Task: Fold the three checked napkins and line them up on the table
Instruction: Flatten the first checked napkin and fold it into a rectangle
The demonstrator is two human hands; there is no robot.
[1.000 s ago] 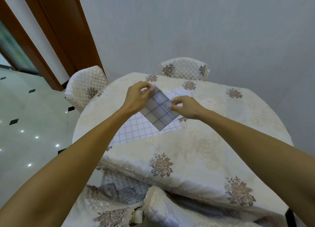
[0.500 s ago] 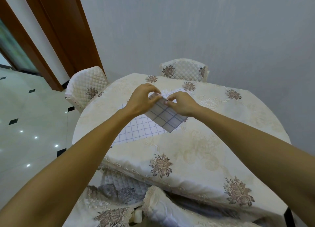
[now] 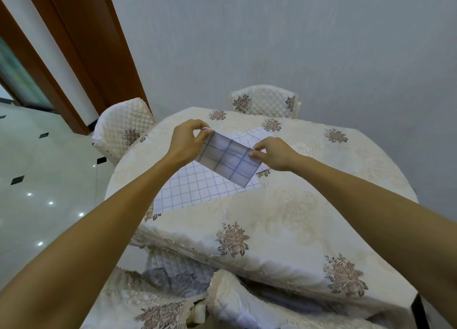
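Observation:
A folded white napkin with a blue check [image 3: 228, 159] hangs in the air above the table, stretched between both hands. My left hand [image 3: 186, 140] pinches its upper left corner. My right hand [image 3: 272, 153] pinches its right corner. Beneath it, an unfolded checked napkin [image 3: 197, 187] lies flat on the cream floral tablecloth [image 3: 284, 205]; part of it is hidden by the held napkin and my left forearm. A third napkin cannot be made out.
Quilted chairs stand at the table's far left [image 3: 122, 131] and far side [image 3: 265, 102], and another chair [image 3: 173, 301] is tucked under the near edge. A wall lies behind the table, a wooden door frame [image 3: 81, 56] at the left over a glossy tiled floor.
My hands have drawn apart, stretching the folded napkin out wider. The napkin now hangs as a longer rectangle between them instead of being bunched at my fingertips.

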